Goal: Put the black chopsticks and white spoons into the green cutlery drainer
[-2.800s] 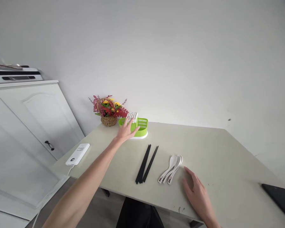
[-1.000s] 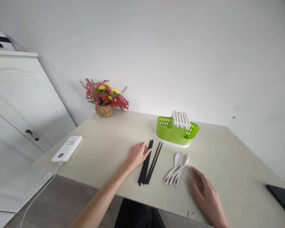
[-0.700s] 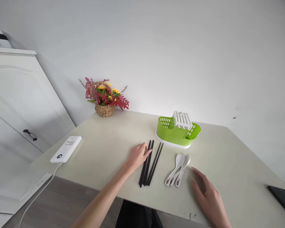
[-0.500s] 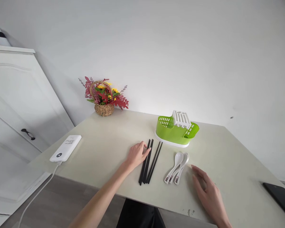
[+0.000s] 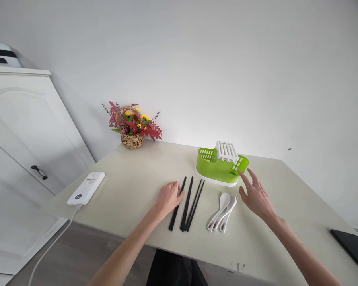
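On the table, several black chopsticks (image 5: 193, 208) lie lengthwise in front of me. My left hand (image 5: 168, 197) rests at the leftmost chopsticks (image 5: 175, 215), its thumb and curled index finger closed around them. White spoons (image 5: 223, 210) lie overlapping to the right of the chopsticks, bowls pointing away. Behind them stands a green cutlery holder (image 5: 213, 169) with a white base and a white slotted rack (image 5: 227, 151) on top. My right hand (image 5: 256, 195) is open and holds nothing, its fingers spread just in front of the holder's right end.
A wicker basket of artificial flowers (image 5: 132, 141) stands at the back left. A white power bank (image 5: 86, 188) with a cable lies near the left edge, and a black phone (image 5: 352, 248) at the right edge. A white cabinet (image 5: 20, 131) stands on the left.
My left hand has shifted slightly left with the leftmost chopsticks, parting them from the others. My right hand has moved forward from beside the spoons to the holder, fingers spreading.
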Demonstrator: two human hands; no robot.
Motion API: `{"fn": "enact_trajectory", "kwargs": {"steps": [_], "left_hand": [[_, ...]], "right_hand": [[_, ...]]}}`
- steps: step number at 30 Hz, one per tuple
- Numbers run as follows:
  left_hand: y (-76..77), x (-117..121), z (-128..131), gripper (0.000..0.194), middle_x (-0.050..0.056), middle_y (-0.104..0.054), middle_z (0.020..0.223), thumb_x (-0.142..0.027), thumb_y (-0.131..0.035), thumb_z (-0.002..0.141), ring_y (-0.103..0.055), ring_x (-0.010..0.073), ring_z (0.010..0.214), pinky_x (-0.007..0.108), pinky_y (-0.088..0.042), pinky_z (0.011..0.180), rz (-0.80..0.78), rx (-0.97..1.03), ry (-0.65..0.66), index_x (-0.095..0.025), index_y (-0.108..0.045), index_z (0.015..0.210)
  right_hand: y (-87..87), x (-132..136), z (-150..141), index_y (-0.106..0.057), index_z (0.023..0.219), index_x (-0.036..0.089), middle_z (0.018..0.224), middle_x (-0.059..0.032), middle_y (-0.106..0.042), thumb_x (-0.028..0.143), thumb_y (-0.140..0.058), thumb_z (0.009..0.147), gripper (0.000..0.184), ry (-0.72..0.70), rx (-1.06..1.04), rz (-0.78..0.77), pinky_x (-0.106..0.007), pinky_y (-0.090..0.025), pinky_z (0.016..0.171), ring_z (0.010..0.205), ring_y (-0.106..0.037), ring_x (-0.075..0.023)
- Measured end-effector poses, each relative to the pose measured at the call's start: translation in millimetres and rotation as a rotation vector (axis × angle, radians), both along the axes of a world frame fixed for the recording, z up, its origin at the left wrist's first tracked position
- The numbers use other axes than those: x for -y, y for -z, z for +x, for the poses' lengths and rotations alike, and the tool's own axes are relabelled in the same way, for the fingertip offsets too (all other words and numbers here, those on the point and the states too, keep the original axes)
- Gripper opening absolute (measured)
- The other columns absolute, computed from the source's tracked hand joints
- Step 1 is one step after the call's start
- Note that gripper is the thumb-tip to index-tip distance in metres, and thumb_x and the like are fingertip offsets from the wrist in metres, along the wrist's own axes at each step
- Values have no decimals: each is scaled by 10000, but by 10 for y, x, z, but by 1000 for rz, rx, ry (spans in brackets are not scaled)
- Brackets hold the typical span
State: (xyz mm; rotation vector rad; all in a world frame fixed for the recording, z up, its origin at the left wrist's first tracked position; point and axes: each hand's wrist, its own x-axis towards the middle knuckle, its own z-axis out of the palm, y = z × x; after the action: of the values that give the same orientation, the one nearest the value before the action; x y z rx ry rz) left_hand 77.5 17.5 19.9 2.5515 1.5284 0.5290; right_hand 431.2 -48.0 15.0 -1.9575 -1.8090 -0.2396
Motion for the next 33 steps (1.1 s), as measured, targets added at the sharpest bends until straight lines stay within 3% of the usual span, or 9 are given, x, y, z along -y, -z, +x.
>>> {"fn": "enact_trajectory", "kwargs": {"steps": [9, 15, 18, 21, 25, 33], "left_hand": [[-374, 135, 19, 221, 150, -724, 913, -294, -562, 1002, -724, 286, 847, 337, -501, 697, -62, -318, -48, -105, -670, 1038], [-466, 229, 89, 143, 157, -715, 888, -119, -572, 928, -711, 286, 840, 337, -473, 700, -109, -409, -53, -109, -712, 957], [-497, 255, 131, 195, 144, -694, 800, -16, -553, 873, -701, 277, 792, 331, -454, 683, -137, -429, -58, -114, -722, 881], [-522, 258, 163, 288, 142, -688, 787, 72, -515, 814, -699, 271, 807, 329, -449, 703, -152, -444, -73, -111, -727, 880], [-569, 201, 182, 335, 158, -697, 859, 97, -496, 803, -697, 272, 897, 328, -446, 763, -155, -439, -110, -107, -729, 931], [-623, -66, 265, 101, 163, -691, 767, -97, -648, 859, -715, 294, 833, 330, -479, 716, -198, -391, -187, -116, -740, 823]], "right_hand": [[88, 53, 98, -263, 1623, 345, 1649, -94, -375, 261, -395, 970, 671, -39, 112, -6, -512, -567, 988, 1126, -699, -282], [81, 61, 99, -267, 1611, 331, 1684, -93, -317, 288, -390, 988, 637, -37, 81, -48, -532, -557, 1009, 1122, -706, -285], [56, 90, 61, -273, 1608, 293, 1672, -128, -327, 309, -405, 993, 629, -26, 46, -32, -549, -545, 1021, 1201, -672, -318], [-12, 169, -26, -268, 1609, 249, 1628, -158, -385, 346, -417, 1004, 630, -11, -20, 47, -547, -557, 1001, 1303, -601, -358], [-171, 333, -205, -303, 1588, 249, 1553, -147, -473, 367, -427, 1017, 597, -76, -105, 158, -513, -567, 987, 1304, -593, -344], [-433, 525, -558, -343, 1550, 302, 1541, -116, -484, 353, -430, 1041, 519, -230, -159, 182, -464, -561, 993, 1299, -596, -295]]}}
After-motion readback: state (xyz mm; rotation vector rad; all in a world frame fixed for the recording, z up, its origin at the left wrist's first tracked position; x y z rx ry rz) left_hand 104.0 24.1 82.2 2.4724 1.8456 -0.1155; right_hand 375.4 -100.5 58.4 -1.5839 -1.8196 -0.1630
